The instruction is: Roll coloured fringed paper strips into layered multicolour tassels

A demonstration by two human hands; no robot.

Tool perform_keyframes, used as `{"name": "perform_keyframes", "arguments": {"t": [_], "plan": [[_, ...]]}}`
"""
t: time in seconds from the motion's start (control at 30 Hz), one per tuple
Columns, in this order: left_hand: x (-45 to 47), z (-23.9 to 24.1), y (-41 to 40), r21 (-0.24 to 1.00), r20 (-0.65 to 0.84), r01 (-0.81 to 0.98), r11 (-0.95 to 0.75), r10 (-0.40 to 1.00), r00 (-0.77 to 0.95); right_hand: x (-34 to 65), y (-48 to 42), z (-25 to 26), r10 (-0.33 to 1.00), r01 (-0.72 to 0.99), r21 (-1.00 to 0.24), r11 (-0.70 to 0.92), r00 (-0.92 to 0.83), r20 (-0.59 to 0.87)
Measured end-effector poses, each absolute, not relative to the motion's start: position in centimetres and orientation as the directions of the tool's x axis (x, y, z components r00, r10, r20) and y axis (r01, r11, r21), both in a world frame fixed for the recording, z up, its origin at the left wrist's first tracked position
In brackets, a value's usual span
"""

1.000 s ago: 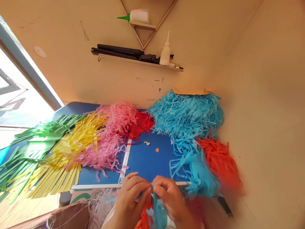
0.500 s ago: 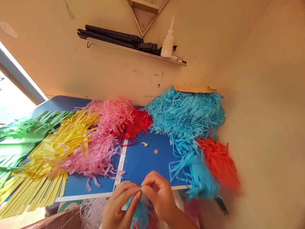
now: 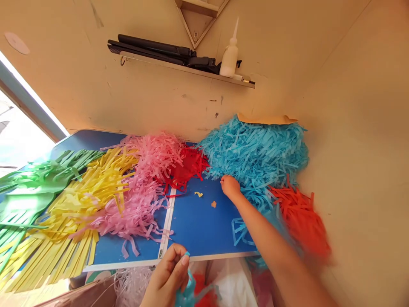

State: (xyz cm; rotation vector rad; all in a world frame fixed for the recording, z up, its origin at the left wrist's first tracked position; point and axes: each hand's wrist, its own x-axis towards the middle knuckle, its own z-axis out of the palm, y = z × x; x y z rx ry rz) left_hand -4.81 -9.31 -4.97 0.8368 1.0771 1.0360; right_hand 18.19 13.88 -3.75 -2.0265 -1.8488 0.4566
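My left hand (image 3: 172, 273) is below the table's front edge, thumb and forefinger pinched on a blue tissue-paper tassel (image 3: 187, 294). A small blue tip pokes out above the thumb, and strips hang beneath it. Stretched forward over the table, my right hand (image 3: 230, 186) is closed at the front edge of a big pile of blue paper fringe (image 3: 252, 147). Its fingers are curled together, and I cannot make out what they hold. Red paper strips (image 3: 204, 292) show low beside the left hand, partly blurred.
Pink (image 3: 156, 153), yellow (image 3: 79, 187) and green fringe (image 3: 35, 179) cover the table's left side. Red fringe (image 3: 302, 221) hangs at the right. Small paper scraps (image 3: 214, 204) dot the blue tabletop (image 3: 198, 230). A wall shelf (image 3: 179, 66) holds a white bottle (image 3: 229, 59) and black hair straighteners (image 3: 156, 49).
My hands, together at a blue tip half a second ago, are now apart. The right has reached forward to the blue pile; the left keeps its pinch on the tassel.
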Motion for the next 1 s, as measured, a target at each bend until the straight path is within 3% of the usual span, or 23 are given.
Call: {"name": "perform_keyframes", "arguments": {"t": [0.07,0.17,0.2,0.27,0.33,0.53,0.63,0.77,0.93,1.0], "plan": [[-5.1,-4.8,-9.4,0.956,-0.248,-0.14,0.257,0.966,0.075,18.1,10.7,-3.1,0.998,0.856,-0.516,-0.039,0.055,0.017],[-5.0,-4.4,-9.4,0.981,-0.193,0.004,0.193,0.98,0.057,17.2,3.4,-3.1,0.996,0.721,-0.691,0.051,-0.083,-0.014],[-4.8,-4.3,-9.4,0.986,-0.165,0.038,0.163,0.984,0.07,16.6,0.7,-3.4,0.987,0.521,-0.851,0.066,-0.161,-0.022],[-4.1,-4.3,-9.5,0.994,-0.059,0.101,0.049,0.993,0.099,15.4,-4.3,-4.3,0.988,0.173,-0.984,0.041,-0.155,0.014],[-3.2,-4.5,-9.7,0.978,0.08,0.181,-0.103,0.988,0.128,14.5,-8.2,-5.3,0.997,-0.003,-1.0,0.009,-0.082,0.01],[-1.4,-4.8,-10.6,0.841,0.306,0.408,-0.356,0.934,0.184,14.0,-12.1,-6.5,0.992,-0.187,-0.98,-0.069,0.093,-0.088],[-1.1,-4.4,-10.6,0.781,0.35,0.453,-0.43,0.902,0.253,14.3,-12.4,-6.1,0.988,-0.179,-0.983,-0.035,0.145,-0.061],[-1.0,-3.8,-10.7,0.699,0.417,0.493,-0.518,0.855,0.308,15.1,-13.0,-6.0,0.987,-0.017,-0.997,0.077,0.142,0.074],[-0.7,-3.6,-11.0,0.639,0.428,0.529,-0.559,0.829,0.359,15.9,-14.0,-7.5,0.983,-0.017,-1.0,0.012,0.184,0.008],[-0.5,-3.6,-11.0,0.634,0.419,0.543,-0.551,0.835,0.357,16.0,-14.3,-8.1,0.976,0.02,-0.999,0.042,0.212,0.045]]}}
